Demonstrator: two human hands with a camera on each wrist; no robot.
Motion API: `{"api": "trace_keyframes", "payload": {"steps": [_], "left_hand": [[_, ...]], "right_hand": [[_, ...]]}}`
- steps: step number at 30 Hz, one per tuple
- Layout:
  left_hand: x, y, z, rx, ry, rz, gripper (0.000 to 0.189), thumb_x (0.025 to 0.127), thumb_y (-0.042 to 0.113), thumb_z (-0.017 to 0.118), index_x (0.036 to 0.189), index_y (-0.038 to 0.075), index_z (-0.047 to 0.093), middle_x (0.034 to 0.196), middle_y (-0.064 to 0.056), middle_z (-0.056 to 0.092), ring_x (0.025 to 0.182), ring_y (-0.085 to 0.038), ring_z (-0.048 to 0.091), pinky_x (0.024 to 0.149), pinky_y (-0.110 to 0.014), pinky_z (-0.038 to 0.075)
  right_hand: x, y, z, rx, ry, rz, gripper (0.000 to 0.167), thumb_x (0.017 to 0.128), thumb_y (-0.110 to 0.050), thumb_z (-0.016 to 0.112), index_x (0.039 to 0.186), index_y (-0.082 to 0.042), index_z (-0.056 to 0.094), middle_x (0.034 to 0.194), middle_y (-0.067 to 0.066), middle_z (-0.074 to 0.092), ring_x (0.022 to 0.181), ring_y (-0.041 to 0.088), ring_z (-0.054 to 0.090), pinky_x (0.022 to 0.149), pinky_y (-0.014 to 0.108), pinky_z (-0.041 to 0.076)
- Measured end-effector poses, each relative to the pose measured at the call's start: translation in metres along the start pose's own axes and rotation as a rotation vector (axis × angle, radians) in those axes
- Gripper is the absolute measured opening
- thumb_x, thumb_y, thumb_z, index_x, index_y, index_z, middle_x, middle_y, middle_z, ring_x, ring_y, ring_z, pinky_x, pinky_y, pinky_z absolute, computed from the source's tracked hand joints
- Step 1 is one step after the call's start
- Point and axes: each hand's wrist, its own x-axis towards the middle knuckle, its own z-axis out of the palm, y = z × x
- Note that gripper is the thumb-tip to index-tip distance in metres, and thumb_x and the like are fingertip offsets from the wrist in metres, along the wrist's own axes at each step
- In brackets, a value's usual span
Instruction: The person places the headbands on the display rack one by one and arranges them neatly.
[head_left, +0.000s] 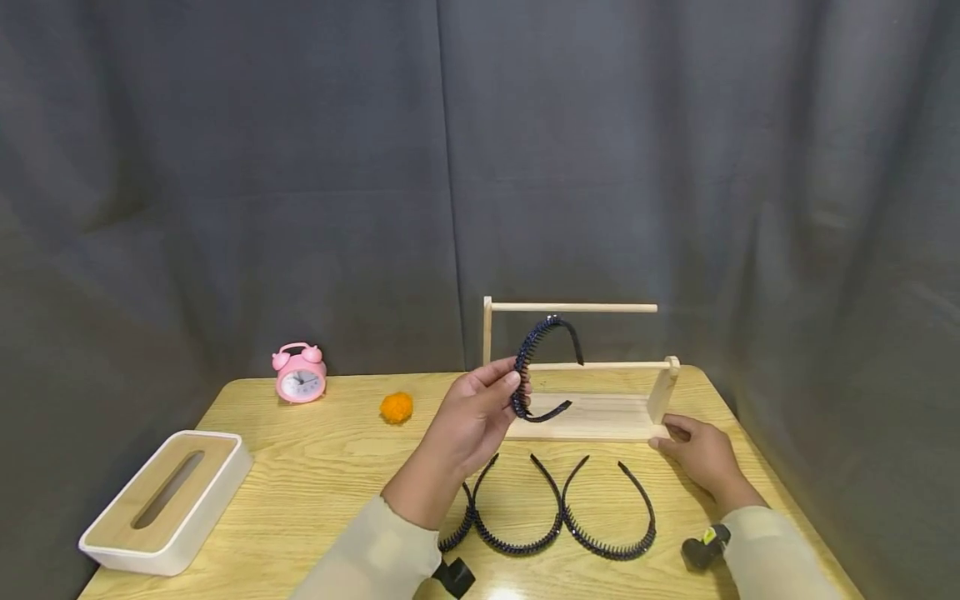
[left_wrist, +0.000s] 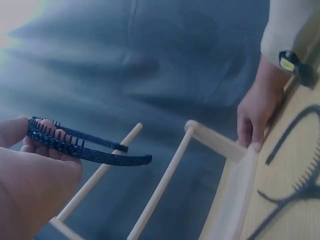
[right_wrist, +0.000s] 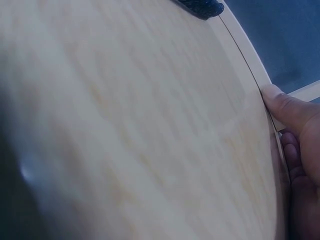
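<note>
While the left hand (head_left: pixel 474 410) pinches a toothed headband (head_left: pixel 527 348) raised in front of the wooden rack (head_left: pixel 592 408), the right hand (head_left: pixel 701 456) grips the rack's near right corner; the rack could slide if that grip slackens or the headband knocks the upper bar (head_left: pixel 577 307).

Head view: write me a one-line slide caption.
Left hand holds a dark toothed headband before a wooden rack while the right hand touches the rack's corner; more headbands lie on the table.
</note>
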Motion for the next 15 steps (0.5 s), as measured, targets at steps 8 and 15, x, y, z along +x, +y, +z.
{"api": "trace_keyframes", "payload": {"steps": [8,15], "left_hand": [[0.028,-0.004,0.024,-0.023,-0.012,0.040,0.029,0.112,-0.005,0.051,0.140,-0.010,0.055,0.116,-0.004,0.066,0.104,-0.013,0.063,0.096,-0.022,0.055],[0.041,-0.006,0.041,-0.061,-0.028,0.066,0.033,0.112,-0.006,0.049,0.144,-0.012,0.051,0.119,-0.005,0.065,0.104,-0.014,0.064,0.097,-0.021,0.056]], "right_hand": [[-0.001,0.000,0.003,0.004,0.005,0.020,0.074,0.102,-0.045,0.078,0.158,-0.002,0.055,0.155,0.026,0.059,0.146,0.055,0.051,0.117,0.069,0.046],[-0.003,-0.003,0.004,-0.007,0.014,0.020,0.072,0.101,-0.044,0.080,0.156,-0.003,0.058,0.155,0.025,0.059,0.146,0.054,0.051,0.118,0.069,0.044]]}}
